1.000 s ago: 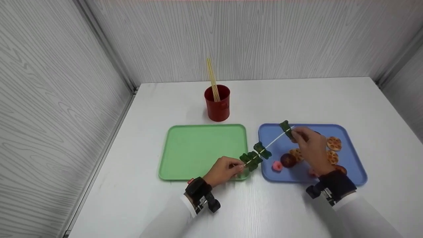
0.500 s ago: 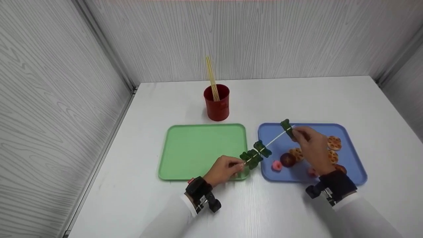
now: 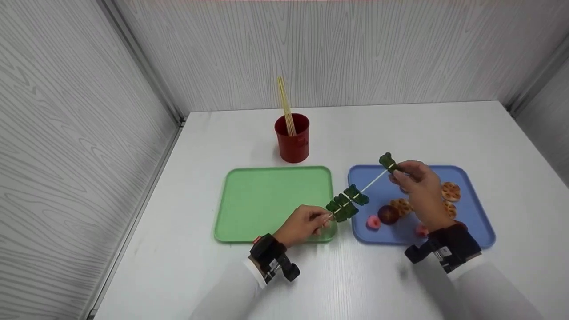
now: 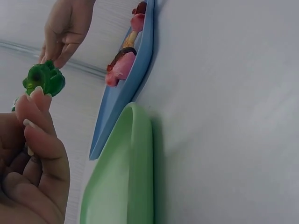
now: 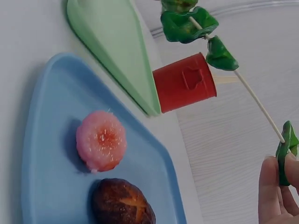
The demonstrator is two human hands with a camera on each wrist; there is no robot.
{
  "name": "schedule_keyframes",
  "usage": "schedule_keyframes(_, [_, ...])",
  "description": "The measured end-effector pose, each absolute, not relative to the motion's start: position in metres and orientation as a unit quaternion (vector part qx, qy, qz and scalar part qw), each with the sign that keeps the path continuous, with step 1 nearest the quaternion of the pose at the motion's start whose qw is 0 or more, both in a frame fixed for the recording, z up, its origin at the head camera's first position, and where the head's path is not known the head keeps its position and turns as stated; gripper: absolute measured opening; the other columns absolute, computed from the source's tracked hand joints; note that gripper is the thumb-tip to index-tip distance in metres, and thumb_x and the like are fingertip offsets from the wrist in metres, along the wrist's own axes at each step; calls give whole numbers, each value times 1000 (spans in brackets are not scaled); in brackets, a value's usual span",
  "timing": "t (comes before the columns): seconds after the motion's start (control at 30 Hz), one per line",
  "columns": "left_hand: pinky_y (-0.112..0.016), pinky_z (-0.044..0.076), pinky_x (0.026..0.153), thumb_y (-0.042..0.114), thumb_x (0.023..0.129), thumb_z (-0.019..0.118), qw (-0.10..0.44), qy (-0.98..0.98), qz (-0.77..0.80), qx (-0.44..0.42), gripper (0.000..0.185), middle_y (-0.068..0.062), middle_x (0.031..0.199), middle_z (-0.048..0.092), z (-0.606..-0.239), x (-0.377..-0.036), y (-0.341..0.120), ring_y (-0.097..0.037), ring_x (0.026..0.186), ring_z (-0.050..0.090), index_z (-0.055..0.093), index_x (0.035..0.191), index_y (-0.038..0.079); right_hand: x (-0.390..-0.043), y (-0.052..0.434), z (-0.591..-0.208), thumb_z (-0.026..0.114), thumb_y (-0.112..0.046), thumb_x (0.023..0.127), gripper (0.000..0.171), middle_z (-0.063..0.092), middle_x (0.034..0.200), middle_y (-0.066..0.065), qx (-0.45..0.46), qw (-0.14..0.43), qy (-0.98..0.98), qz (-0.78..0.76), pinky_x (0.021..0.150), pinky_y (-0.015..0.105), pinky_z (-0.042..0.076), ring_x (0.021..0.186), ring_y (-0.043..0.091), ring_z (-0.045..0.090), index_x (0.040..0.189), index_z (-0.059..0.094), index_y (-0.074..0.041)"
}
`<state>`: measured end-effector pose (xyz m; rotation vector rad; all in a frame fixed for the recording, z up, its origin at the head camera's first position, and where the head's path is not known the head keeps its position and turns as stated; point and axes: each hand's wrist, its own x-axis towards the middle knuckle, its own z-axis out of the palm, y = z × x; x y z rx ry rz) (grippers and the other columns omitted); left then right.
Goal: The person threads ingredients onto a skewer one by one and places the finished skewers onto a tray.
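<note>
A thin wooden skewer slants over the gap between the two trays. My left hand pinches its lower end above the green tray. Several green vegetable pieces sit bunched on it just past those fingers. My right hand pinches one more green piece threaded near the skewer's tip, above the blue tray. In the right wrist view that piece rests against my fingertips, with the bunched green pieces farther along. The left wrist view shows my left fingers below a green piece.
The blue tray holds a pink round piece, a dark mushroom and several orange lotus-root slices. A red cup with spare skewers stands behind the green tray. Grey walls enclose the white table.
My right hand has lifted the skewer's tip and its green piece a little higher and farther back. The bunched pieces rose slightly with it. The left hand has barely moved.
</note>
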<state>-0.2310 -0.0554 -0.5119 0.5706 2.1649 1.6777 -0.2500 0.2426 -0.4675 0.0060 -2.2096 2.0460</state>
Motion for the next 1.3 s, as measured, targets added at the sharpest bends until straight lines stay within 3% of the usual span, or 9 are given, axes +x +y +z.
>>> schedule_keyframes(0.27, [-19, 48, 54, 12, 95, 64, 130, 778, 579, 206, 18, -12, 86, 71, -511, -227, -53, -10, 59, 60, 73, 104, 0, -240, 236, -452, 64, -15, 95, 34, 70, 102, 6, -14, 59, -732, 678, 72, 19, 52, 88, 10, 68, 122, 60, 5])
schedule_keyframes(0.6, [-16, 44, 52, 5, 98, 57, 134, 770, 586, 214, 19, -28, 90, 67, -517, -228, -53, -10, 56, 54, 70, 106, -7, -247, 238, -471, 68, -17, 92, 37, 69, 103, 5, 7, 50, -703, 710, 82, 22, 54, 89, 11, 69, 123, 62, 3])
schedule_keyframes(1.07, [-18, 49, 53, 10, 94, 65, 108, 774, 595, 187, 17, -16, 86, 71, -521, -226, -50, -8, 57, 58, 73, 106, 0, -242, 227, -471, 69, -16, 91, 35, 69, 101, 6, 5, 42, -710, 702, 81, 27, 55, 87, 12, 70, 119, 63, 5])
schedule_keyframes(1.3, [-17, 46, 51, 4, 95, 61, 114, 754, 615, 202, 17, -25, 91, 69, -495, -228, -39, -10, 55, 56, 71, 106, -6, -241, 202, -476, 70, -9, 91, 33, 71, 94, 0, 12, 29, -739, 672, 79, 28, 57, 84, 12, 70, 116, 61, 10])
